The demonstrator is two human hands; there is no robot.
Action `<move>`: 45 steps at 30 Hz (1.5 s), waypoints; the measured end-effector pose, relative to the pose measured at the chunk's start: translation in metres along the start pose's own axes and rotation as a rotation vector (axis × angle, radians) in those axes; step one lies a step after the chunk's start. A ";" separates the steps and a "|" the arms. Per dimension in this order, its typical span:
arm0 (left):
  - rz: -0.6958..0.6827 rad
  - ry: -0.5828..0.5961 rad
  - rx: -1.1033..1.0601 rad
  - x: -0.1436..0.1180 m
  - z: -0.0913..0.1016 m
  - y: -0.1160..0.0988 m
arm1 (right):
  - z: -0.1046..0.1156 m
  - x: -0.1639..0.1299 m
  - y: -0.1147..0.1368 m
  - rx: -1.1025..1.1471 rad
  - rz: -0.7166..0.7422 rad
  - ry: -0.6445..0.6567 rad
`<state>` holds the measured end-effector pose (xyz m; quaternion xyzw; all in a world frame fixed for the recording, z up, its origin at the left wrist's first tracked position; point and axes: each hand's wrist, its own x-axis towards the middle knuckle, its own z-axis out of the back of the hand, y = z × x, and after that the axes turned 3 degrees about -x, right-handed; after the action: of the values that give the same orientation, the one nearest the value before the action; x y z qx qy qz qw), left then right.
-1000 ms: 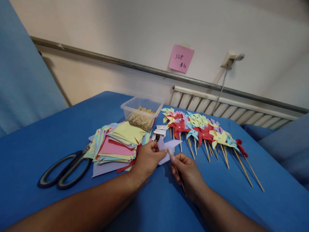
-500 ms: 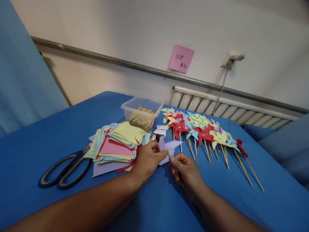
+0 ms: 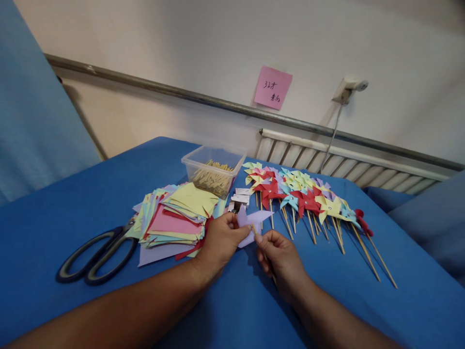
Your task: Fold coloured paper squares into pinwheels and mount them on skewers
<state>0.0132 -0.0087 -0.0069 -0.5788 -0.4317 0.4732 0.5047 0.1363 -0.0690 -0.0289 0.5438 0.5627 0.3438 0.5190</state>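
A lilac paper pinwheel [image 3: 254,219] is between my two hands, its back side with the stick facing me. My left hand [image 3: 222,238] pinches its left side, thumb pressed near the middle. My right hand [image 3: 278,254] is closed round a thin wooden stick [image 3: 266,258], whose upper end meets the back of the pinwheel near my left thumb. How the stick is fastened there is hidden. Small white boxes [image 3: 240,198] stand just behind the pinwheel. Left of my left hand lies a stack of coloured paper squares [image 3: 178,218].
Large dark-handled scissors [image 3: 98,257] lie on the blue tablecloth [image 3: 119,182] at left. Behind the paper stands a clear plastic box [image 3: 214,169] of short sticks. Several finished pinwheels [image 3: 307,201] lie at right. A radiator [image 3: 348,160] and a metal pipe [image 3: 203,97] run along the wall.
Almost nothing differs. My left thumb sits slightly higher over the stick's upper end, and the view has shifted a little; both hands keep their hold.
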 end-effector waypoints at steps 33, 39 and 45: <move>-0.054 -0.027 0.065 0.004 0.004 -0.005 | -0.001 -0.003 0.004 -0.120 0.057 0.012; 0.021 -0.045 -0.010 0.004 0.004 -0.006 | 0.013 -0.004 0.024 -0.270 0.336 -0.305; 0.003 -0.052 -0.066 0.007 0.008 -0.005 | 0.019 0.003 0.028 -0.288 0.500 -0.352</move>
<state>0.0068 0.0004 -0.0029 -0.5830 -0.4593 0.4745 0.4733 0.1624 -0.0646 -0.0072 0.6372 0.2593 0.4371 0.5794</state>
